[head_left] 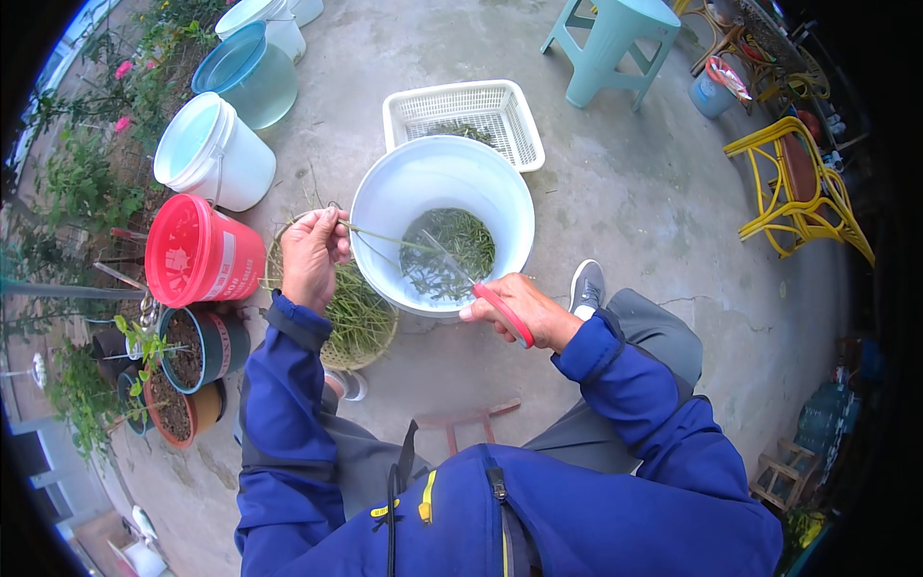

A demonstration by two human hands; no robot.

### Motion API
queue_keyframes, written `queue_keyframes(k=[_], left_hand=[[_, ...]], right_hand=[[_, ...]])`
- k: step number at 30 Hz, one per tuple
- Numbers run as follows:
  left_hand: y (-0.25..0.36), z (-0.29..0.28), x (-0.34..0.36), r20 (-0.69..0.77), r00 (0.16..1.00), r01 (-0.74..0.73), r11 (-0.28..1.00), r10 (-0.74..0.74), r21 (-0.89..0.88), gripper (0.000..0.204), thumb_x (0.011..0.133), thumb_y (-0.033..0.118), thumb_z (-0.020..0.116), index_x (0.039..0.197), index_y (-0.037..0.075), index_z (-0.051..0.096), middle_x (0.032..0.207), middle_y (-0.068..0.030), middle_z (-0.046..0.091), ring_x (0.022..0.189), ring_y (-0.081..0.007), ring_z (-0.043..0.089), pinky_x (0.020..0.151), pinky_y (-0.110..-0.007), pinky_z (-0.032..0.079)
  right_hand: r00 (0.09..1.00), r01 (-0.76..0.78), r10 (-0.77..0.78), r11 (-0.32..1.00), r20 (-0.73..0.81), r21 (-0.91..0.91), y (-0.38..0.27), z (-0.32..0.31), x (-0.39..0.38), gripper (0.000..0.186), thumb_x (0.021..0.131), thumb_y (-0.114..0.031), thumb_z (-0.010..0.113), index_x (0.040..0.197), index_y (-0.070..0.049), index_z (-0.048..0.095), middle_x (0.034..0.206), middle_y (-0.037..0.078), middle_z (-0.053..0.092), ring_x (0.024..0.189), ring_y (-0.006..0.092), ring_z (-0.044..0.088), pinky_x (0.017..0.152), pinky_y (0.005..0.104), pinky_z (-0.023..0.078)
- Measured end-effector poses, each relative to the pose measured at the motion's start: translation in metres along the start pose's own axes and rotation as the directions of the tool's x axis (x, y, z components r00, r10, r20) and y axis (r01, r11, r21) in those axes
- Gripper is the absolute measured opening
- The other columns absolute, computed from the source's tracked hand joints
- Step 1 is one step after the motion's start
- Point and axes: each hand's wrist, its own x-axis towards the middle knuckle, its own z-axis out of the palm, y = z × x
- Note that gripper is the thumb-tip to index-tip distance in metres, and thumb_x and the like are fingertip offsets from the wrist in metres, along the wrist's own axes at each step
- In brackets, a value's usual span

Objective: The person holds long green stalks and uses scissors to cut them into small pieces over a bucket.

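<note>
Nearest, beside the left forearm: round basket [370, 362] of long green stems [358, 313], loosely heaped, seemingly uncut. Above it, left hand [313, 254], with thumb and fingers pinched narrow on a slender green stem [389, 237] (possibly more than one), held out over the bucket's mouth. Opposite, right hand [534, 310], with fingers curled round the red handles of scissors [507, 315]; blades angled in over the mouth, near the stem, but too fine to tell if parted.

Just beyond, between the hands: pale bucket [399, 185], upright, with short green pieces [461, 240] across the bottom. Judged partway along: a good layer already snipped, plus a sizeable heap left in the basket.

Farther, just behind the bucket: white rectangular basket [524, 125] with a small dark-green pile [466, 131], hard to tell whether cut. Farther still, to the right: turquoise stool [615, 40].
</note>
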Motion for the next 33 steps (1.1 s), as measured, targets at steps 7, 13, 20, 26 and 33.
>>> queue_keyframes(k=[7, 13, 20, 26, 33], left_hand=[[-0.022, -0.004, 0.007, -0.027, 1.000, -0.008, 0.995, 0.011, 0.097, 0.020, 0.101, 0.018, 0.057, 0.095, 0.001, 0.065, 0.071, 0.0000, 0.061, 0.053, -0.0078, 0.054, 0.047, -0.022, 0.043], [-0.032, -0.001, 0.007, -0.038, 0.999, 0.013, 0.997, -0.010, 0.082, 0.019, 0.100, 0.015, 0.058, 0.091, -0.001, 0.065, 0.069, -0.0014, 0.060, 0.051, -0.0084, 0.054, 0.045, -0.023, 0.043], [-0.023, -0.006, 0.010, -0.107, 0.993, -0.040, 0.994, 0.051, 0.099, 0.019, 0.100, 0.018, 0.058, 0.094, 0.002, 0.065, 0.069, -0.0001, 0.060, 0.052, -0.0085, 0.053, 0.046, -0.023, 0.042], [-0.012, -0.006, 0.009, -0.105, 0.993, -0.046, 0.998, 0.052, 0.053, 0.018, 0.099, 0.018, 0.059, 0.092, 0.002, 0.066, 0.070, -0.0002, 0.060, 0.054, -0.0087, 0.054, 0.048, -0.023, 0.044], [-0.022, 0.007, 0.002, 0.018, 1.000, 0.002, 0.999, -0.003, 0.050, 0.020, 0.100, 0.019, 0.059, 0.093, 0.002, 0.065, 0.071, -0.0009, 0.062, 0.054, -0.0085, 0.056, 0.047, -0.022, 0.045]], right_hand=[[1.000, -0.022, 0.023, 0.994, 0.007, -0.109, 0.009, 0.000, 0.008, 0.031, 0.084, -0.030, 0.073, 0.088, 0.001, 0.075, 0.059, 0.006, 0.056, 0.055, 0.0112, 0.049, 0.053, 0.0326, 0.041], [0.998, -0.060, 0.058, 0.995, -0.024, -0.086, 0.022, 0.001, 0.015, 0.031, 0.082, -0.028, 0.073, 0.079, 0.002, 0.072, 0.057, 0.006, 0.054, 0.051, 0.0127, 0.047, 0.050, 0.0350, 0.040], [0.995, -0.077, 0.078, 0.997, -0.066, 0.012, 0.015, -0.005, 0.011, 0.033, 0.080, -0.031, 0.075, 0.070, 0.000, 0.067, 0.055, 0.001, 0.049, 0.046, 0.0111, 0.045, 0.043, 0.0310, 0.035], [0.996, -0.064, 0.065, 0.998, 0.056, -0.008, 0.007, -0.005, 0.003, 0.036, 0.081, -0.034, 0.075, 0.068, -0.003, 0.063, 0.055, 0.000, 0.046, 0.046, 0.0109, 0.043, 0.043, 0.0307, 0.034], [0.996, -0.026, 0.027, 1.000, 0.084, -0.010, 0.015, -0.003, 0.010, 0.040, 0.082, -0.037, 0.075, 0.068, -0.004, 0.060, 0.055, 0.000, 0.044, 0.047, 0.0117, 0.041, 0.043, 0.0324, 0.033]])
